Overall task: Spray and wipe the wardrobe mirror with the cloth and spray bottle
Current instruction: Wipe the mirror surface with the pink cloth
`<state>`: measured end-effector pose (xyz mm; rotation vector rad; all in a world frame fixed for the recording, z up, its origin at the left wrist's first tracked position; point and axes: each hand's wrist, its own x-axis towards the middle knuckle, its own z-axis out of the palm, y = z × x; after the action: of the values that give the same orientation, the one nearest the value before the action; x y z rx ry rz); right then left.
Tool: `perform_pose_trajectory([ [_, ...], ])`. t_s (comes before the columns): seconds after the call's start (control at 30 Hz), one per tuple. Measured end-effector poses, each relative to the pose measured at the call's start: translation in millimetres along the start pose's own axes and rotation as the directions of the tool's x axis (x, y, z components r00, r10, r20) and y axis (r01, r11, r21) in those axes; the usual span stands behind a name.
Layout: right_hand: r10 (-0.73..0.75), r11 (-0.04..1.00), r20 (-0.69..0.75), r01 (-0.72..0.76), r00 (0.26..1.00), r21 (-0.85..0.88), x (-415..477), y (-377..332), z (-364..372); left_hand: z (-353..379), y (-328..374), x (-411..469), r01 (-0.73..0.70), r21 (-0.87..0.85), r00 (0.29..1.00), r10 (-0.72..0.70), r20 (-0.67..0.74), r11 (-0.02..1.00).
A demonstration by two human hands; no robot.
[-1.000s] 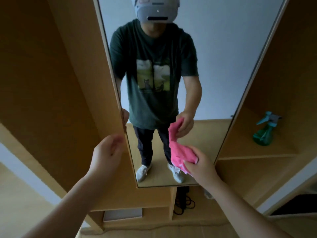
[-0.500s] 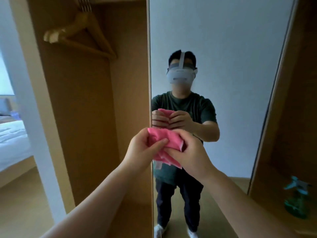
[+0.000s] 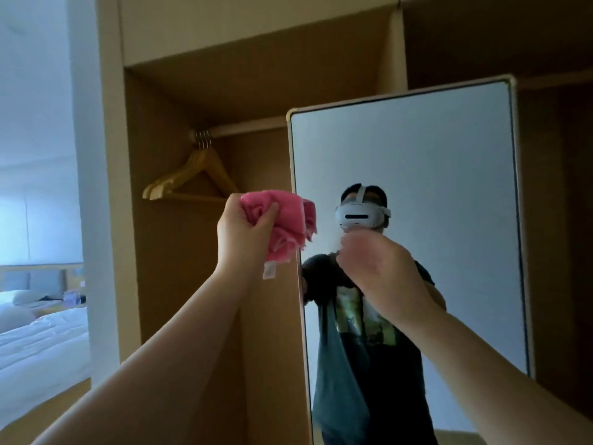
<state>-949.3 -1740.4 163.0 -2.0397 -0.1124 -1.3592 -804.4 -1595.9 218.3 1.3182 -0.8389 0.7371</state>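
Finding: left grip clenched around pink cloth, raised beside the mirror, at its left edge. The right grip is blurred (state indeterminable). No spray bottle in view; wiping judged outstanding.

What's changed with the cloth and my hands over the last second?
The cloth passed from the right hand to the left hand, which now grips it alone, raised beside the left edge of the mirror. The right hand let go; it is blurred. The mirror stayed put.
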Motion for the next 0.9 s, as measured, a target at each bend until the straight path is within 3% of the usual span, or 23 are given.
perform_pose_trajectory([
  [0.23, -0.126, 0.991, -0.082, 0.122, 0.989, -0.060, 42.7, -21.9, -9.9, 12.7, 30.1, 109.7, 0.076, 0.053, 0.983, -0.066, -0.171, 0.996],
  [0.43, -0.193, 0.975, -0.092, 0.181, 0.977, -0.125, 64.1, -32.8, -18.8, 53.2, 50.7, 143.0, 0.121, 0.032, 0.989, -0.118, -0.091, 0.992],
  [0.63, -0.213, 0.968, -0.138, 0.190, 0.967, -0.164, 73.7, -22.4, -43.6, 75.0, 55.1, 141.4, 0.203, -0.121, 0.976, -0.211, -0.055, 0.972],
  [0.77, -0.243, 0.938, -0.206, 0.175, 0.948, -0.299, 79.6, 3.3, -68.1, 91.8, 54.1, 131.7, 0.179, 0.021, 0.984, -0.179, 0.008, 0.984],
  [0.9, -0.331, 0.865, -0.243, 0.190, 0.912, -0.463, 88.5, 23.1, -97.5, 97.4, 55.8, 128.9, 0.148, 0.072, 0.989, -0.147, -0.029, 0.986],
])
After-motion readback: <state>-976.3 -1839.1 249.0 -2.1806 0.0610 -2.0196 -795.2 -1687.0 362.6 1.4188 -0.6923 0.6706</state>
